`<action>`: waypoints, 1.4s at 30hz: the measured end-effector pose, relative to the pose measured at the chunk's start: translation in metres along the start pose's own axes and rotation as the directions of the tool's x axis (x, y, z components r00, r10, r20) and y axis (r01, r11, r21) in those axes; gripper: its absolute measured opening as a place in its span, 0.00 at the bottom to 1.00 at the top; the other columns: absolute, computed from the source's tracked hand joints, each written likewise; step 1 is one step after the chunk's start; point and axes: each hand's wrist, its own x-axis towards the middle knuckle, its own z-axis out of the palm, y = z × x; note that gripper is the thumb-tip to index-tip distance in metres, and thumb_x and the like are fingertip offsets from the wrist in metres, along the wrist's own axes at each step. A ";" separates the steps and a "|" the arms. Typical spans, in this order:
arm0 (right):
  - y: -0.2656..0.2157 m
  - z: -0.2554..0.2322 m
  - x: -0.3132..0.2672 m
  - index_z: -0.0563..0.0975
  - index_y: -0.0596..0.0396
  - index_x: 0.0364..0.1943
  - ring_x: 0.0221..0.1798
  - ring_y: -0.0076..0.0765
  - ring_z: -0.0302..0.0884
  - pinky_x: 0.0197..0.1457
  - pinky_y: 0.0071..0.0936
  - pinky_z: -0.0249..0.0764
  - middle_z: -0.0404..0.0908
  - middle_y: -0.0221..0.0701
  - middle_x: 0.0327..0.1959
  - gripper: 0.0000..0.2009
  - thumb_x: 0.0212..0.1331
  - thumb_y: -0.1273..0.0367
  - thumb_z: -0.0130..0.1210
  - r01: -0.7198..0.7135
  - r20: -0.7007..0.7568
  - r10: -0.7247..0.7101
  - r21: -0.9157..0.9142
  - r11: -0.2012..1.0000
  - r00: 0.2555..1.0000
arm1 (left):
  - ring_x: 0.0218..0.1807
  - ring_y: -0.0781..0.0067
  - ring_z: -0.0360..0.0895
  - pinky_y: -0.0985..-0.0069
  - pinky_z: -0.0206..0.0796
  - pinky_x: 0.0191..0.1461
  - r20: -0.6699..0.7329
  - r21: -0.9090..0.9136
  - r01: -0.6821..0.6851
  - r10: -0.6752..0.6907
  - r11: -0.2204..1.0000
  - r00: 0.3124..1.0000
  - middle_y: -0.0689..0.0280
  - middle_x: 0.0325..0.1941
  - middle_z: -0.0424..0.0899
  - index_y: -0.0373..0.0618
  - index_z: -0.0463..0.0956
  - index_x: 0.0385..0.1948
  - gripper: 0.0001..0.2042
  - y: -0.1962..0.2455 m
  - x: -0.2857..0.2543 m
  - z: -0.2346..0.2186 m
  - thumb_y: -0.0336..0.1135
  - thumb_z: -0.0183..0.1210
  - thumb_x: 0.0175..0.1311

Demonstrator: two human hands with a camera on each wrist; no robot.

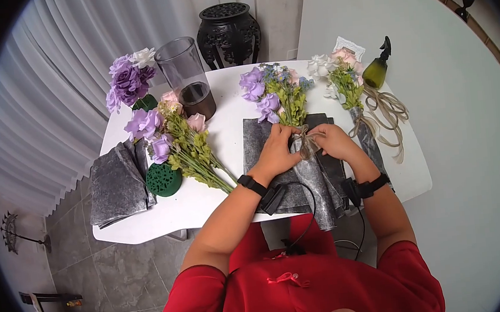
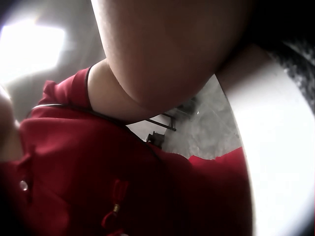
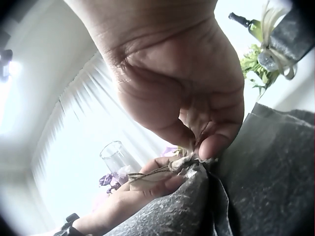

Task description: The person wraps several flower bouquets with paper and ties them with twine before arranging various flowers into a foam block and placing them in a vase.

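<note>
A bouquet (image 1: pixel 283 90) of purple and pale pink flowers with green leaves lies wrapped in grey paper (image 1: pixel 318 191). A thin beige ribbon (image 1: pixel 306 142) is looped in a bow around its neck. My left hand (image 1: pixel 278 152) pinches the ribbon from the left, thumb and fingers at the knot. From the other side my right hand (image 1: pixel 335 142) pinches the ribbon between thumb and fingers, as the right wrist view also shows with the left hand (image 3: pixel 142 194) close below. The left wrist view takes in only the arm, red clothing and table edge.
Loose flower stems (image 1: pixel 193 152), a green foam block (image 1: pixel 164 179) and folded grey sheets (image 1: pixel 118 182) lie on the left of the white table (image 1: pixel 206 198). Behind stands a glass vase (image 1: pixel 186 72). A second wrapped bouquet (image 1: pixel 348 85), coiled ribbon (image 1: pixel 386 111) and green spray bottle (image 1: pixel 377 70) are at right.
</note>
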 end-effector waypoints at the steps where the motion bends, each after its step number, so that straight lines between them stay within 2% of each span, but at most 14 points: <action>1: -0.001 -0.002 0.002 0.76 0.63 0.41 0.29 0.27 0.79 0.27 0.27 0.74 0.81 0.36 0.30 0.11 0.60 0.69 0.52 -0.004 0.002 0.004 -0.057 0.998 1.000 | 0.50 0.50 0.70 0.63 0.66 0.55 0.002 -0.011 -0.002 0.002 1.000 1.000 0.55 0.45 0.67 0.44 0.72 0.48 0.26 -0.001 0.000 0.000 0.42 0.69 0.46; 5: 0.009 0.004 0.014 0.76 0.64 0.39 0.27 0.34 0.79 0.31 0.31 0.74 0.80 0.38 0.25 0.11 0.59 0.69 0.53 0.050 -0.074 -0.067 -0.206 0.977 0.995 | 0.45 0.57 0.72 0.69 0.67 0.49 -0.034 0.028 -0.073 0.074 0.997 0.997 0.58 0.45 0.67 0.46 0.72 0.49 0.25 -0.009 0.000 0.003 0.41 0.69 0.49; 8: -0.006 0.010 0.008 0.76 0.63 0.39 0.26 0.38 0.79 0.33 0.33 0.74 0.81 0.40 0.25 0.13 0.57 0.67 0.56 0.044 -0.134 -0.072 -0.206 0.978 0.988 | 0.44 0.58 0.72 0.69 0.68 0.47 -0.027 -0.014 -0.039 0.038 0.999 0.999 0.57 0.44 0.67 0.46 0.73 0.48 0.23 -0.010 0.001 0.004 0.39 0.68 0.51; 12: 0.008 0.010 0.013 0.76 0.63 0.40 0.27 0.37 0.79 0.33 0.32 0.74 0.81 0.40 0.25 0.16 0.53 0.63 0.60 0.114 -0.075 -0.132 -0.211 0.971 0.988 | 0.43 0.59 0.72 0.69 0.68 0.45 -0.028 0.007 -0.032 0.033 0.999 0.999 0.58 0.44 0.67 0.46 0.73 0.48 0.21 -0.008 0.000 0.004 0.38 0.66 0.53; 14: -0.006 0.007 0.003 0.77 0.62 0.39 0.30 0.40 0.80 0.35 0.33 0.74 0.82 0.42 0.27 0.17 0.51 0.63 0.62 -0.037 -0.011 0.036 -0.130 0.991 0.999 | 0.42 0.60 0.72 0.69 0.68 0.45 -0.048 0.013 -0.080 0.080 0.997 0.996 0.58 0.44 0.67 0.46 0.73 0.48 0.21 -0.012 0.001 0.005 0.38 0.66 0.52; 15: -0.005 0.007 0.004 0.77 0.62 0.39 0.30 0.40 0.80 0.35 0.33 0.74 0.82 0.42 0.27 0.17 0.51 0.63 0.62 -0.037 -0.012 0.035 -0.132 0.991 0.999 | 0.42 0.60 0.72 0.69 0.68 0.45 -0.049 0.012 -0.081 0.081 0.997 0.995 0.58 0.44 0.67 0.46 0.73 0.48 0.21 -0.012 0.001 0.005 0.38 0.66 0.52; 17: 0.000 0.008 0.005 0.77 0.63 0.41 0.31 0.36 0.81 0.37 0.31 0.75 0.83 0.40 0.30 0.15 0.53 0.66 0.61 0.125 -0.041 -0.156 -0.416 0.901 0.987 | 0.42 0.60 0.72 0.70 0.68 0.44 -0.030 0.004 -0.075 0.075 0.997 0.997 0.58 0.44 0.67 0.45 0.73 0.48 0.21 -0.012 0.001 0.004 0.37 0.67 0.52; 20: -0.025 0.013 -0.006 0.79 0.61 0.38 0.38 0.47 0.82 0.44 0.35 0.75 0.83 0.45 0.35 0.13 0.51 0.66 0.60 0.043 -0.075 -0.099 -0.541 0.840 0.992 | 0.41 0.61 0.72 0.71 0.68 0.43 -0.031 0.021 -0.078 0.078 0.997 0.996 0.59 0.44 0.67 0.45 0.73 0.49 0.21 -0.011 0.001 0.004 0.36 0.67 0.51; 24: -0.027 0.015 -0.004 0.80 0.60 0.36 0.41 0.52 0.79 0.46 0.40 0.75 0.81 0.47 0.38 0.12 0.50 0.67 0.56 0.056 -0.051 -0.115 -0.640 0.766 0.992 | 0.40 0.62 0.72 0.72 0.68 0.42 -0.005 -0.006 -0.051 0.051 0.999 0.999 0.59 0.43 0.67 0.46 0.73 0.48 0.21 -0.008 0.000 0.001 0.35 0.66 0.51; 26: -0.014 0.016 0.001 0.78 0.60 0.33 0.39 0.54 0.79 0.45 0.44 0.74 0.80 0.46 0.33 0.10 0.51 0.68 0.55 0.172 -0.098 -0.332 -0.700 0.693 0.938 | 0.39 0.62 0.72 0.72 0.68 0.42 -0.028 -0.002 -0.090 0.089 0.996 0.996 0.59 0.42 0.67 0.46 0.74 0.48 0.21 -0.010 0.001 0.002 0.34 0.66 0.51; 33: -0.011 0.012 -0.009 0.77 0.59 0.34 0.40 0.57 0.77 0.45 0.47 0.73 0.76 0.46 0.36 0.07 0.56 0.70 0.52 0.263 -0.025 -0.396 -0.710 0.654 0.918 | 0.41 0.61 0.72 0.71 0.68 0.43 -0.017 0.000 -0.058 0.058 0.998 0.998 0.59 0.43 0.67 0.45 0.74 0.48 0.20 -0.006 0.002 0.001 0.33 0.65 0.50; 36: -0.014 0.012 -0.019 0.77 0.60 0.35 0.42 0.57 0.76 0.47 0.46 0.72 0.77 0.47 0.38 0.07 0.58 0.70 0.51 0.294 -0.012 -0.401 -0.660 0.691 0.916 | 0.48 0.51 0.73 0.63 0.68 0.52 -0.028 -0.026 -0.026 0.026 0.999 0.999 0.55 0.45 0.70 0.47 0.75 0.45 0.19 -0.006 0.001 0.001 0.34 0.64 0.50; 39: -0.006 0.015 -0.024 0.76 0.61 0.41 0.46 0.56 0.76 0.50 0.44 0.73 0.79 0.47 0.43 0.11 0.59 0.69 0.51 0.290 -0.058 -0.407 -0.612 0.736 0.912 | 0.47 0.50 0.73 0.63 0.68 0.51 -0.061 -0.005 -0.046 0.045 0.999 0.997 0.54 0.45 0.70 0.47 0.75 0.45 0.18 -0.002 -0.002 -0.001 0.35 0.63 0.48; 42: 0.011 0.019 -0.015 0.76 0.59 0.41 0.45 0.58 0.76 0.49 0.45 0.71 0.79 0.49 0.40 0.10 0.60 0.69 0.51 0.257 -0.095 -0.370 -0.561 0.787 0.924 | 0.48 0.51 0.72 0.64 0.68 0.52 -0.064 0.016 -0.082 0.083 0.997 0.995 0.54 0.45 0.70 0.48 0.74 0.46 0.20 -0.009 -0.002 0.002 0.36 0.62 0.48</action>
